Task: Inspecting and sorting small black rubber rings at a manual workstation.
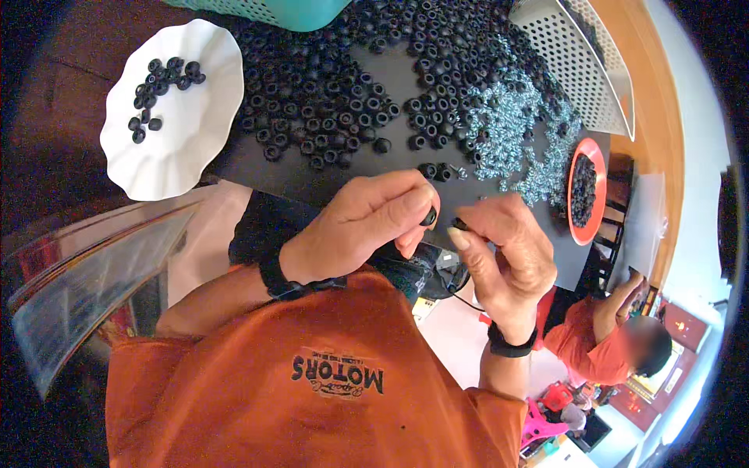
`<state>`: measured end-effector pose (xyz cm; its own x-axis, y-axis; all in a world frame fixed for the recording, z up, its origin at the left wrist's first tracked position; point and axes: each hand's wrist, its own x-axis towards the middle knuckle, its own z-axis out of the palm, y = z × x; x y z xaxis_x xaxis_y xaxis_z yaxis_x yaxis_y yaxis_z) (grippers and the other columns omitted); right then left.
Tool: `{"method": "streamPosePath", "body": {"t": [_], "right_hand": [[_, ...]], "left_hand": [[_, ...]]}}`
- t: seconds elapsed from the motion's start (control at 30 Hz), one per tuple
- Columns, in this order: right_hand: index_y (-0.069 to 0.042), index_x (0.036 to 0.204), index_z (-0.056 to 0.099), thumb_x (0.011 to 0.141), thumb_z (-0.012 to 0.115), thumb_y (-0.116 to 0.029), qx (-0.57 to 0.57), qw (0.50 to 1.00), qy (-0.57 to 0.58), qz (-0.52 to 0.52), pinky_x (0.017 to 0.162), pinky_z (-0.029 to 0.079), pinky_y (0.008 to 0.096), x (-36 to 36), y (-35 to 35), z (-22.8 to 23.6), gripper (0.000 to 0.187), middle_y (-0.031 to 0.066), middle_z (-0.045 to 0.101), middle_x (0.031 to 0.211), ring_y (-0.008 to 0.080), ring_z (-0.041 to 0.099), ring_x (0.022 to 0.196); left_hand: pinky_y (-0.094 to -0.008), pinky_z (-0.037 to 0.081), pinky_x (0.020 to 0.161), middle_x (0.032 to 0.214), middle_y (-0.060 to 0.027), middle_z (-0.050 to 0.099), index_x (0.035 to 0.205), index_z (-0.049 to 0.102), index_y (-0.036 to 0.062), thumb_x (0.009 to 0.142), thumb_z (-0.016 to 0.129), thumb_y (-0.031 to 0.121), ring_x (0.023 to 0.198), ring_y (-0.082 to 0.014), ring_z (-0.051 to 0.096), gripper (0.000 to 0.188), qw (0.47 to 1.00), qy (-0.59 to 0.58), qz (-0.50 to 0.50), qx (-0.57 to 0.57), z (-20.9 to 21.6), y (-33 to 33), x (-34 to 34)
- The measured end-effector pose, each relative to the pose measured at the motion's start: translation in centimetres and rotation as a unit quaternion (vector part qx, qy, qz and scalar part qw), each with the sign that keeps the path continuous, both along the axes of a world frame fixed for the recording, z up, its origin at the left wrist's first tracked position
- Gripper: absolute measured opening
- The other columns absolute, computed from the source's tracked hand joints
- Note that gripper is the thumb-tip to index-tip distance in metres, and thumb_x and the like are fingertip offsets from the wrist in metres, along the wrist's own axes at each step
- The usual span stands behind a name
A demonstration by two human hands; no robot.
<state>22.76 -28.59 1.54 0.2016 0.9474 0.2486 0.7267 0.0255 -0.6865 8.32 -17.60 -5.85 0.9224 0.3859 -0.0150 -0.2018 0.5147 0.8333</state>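
Above my lap, near the table edge, my left hand (367,222) pinches a small round black knob (428,217) between thumb and fingers. Just across from it, my right hand (507,253) has thumb and forefinger closed on a small dark piece (460,224), mostly hidden by the fingertips. The two hands are close but apart. Beyond them, two black knobs (435,171) lie at the front of a large heap of hollow black knobs (328,101). Beside that heap spreads a pile of small shiny metal parts (499,125), too small to make out.
A white scalloped plate (175,156) with several black knobs stands at left. At right are an orange-red dish (593,214) of small black pieces and a white perforated basket (573,70). A teal basket (289,12) sits at the far edge. Another person (597,339) is at lower right.
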Motion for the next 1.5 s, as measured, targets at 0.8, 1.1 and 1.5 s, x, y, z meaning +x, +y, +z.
{"method": "streamPosePath", "body": {"t": [0.8,1.1,1.5], "right_hand": [[-0.001,0.088,0.065,0.069,0.079,-0.011,0.077,0.982,-0.173,-0.014,0.05,0.046,0.0296,-1.6,-1.2,-1.1,0.026,0.0122,0.062,0.075,0.0225,0.06,0.06],[-0.002,0.093,0.063,0.071,0.077,-0.009,0.062,0.981,-0.186,-0.002,0.049,0.045,0.0311,-2.0,-0.9,-1.7,0.027,0.0116,0.061,0.076,0.0229,0.059,0.059],[-0.003,0.1,0.062,0.07,0.076,-0.009,0.037,0.977,-0.209,0.001,0.052,0.046,0.0323,-1.6,-1.5,-1.6,0.033,0.0093,0.06,0.083,0.0229,0.06,0.064]], "left_hand": [[-0.0244,0.037,0.055,0.076,-0.0012,0.053,0.093,0.058,0.0023,0.099,0.043,0.036,0.064,-0.0078,0.048,0.037,0.994,-0.039,-0.025,0.094,-1.3,-0.2,0.2],[-0.0251,0.04,0.052,0.073,-0.0006,0.055,0.093,0.059,0.0027,0.098,0.043,0.036,0.058,-0.0088,0.049,0.037,0.989,-0.007,-0.009,0.145,-1.5,0.1,0.2],[-0.0224,0.036,0.052,0.07,-0.0006,0.052,0.088,0.056,0.0038,0.099,0.039,0.039,0.059,-0.0068,0.046,0.04,0.992,-0.043,-0.026,0.114,-1.5,0.4,0.3]]}}
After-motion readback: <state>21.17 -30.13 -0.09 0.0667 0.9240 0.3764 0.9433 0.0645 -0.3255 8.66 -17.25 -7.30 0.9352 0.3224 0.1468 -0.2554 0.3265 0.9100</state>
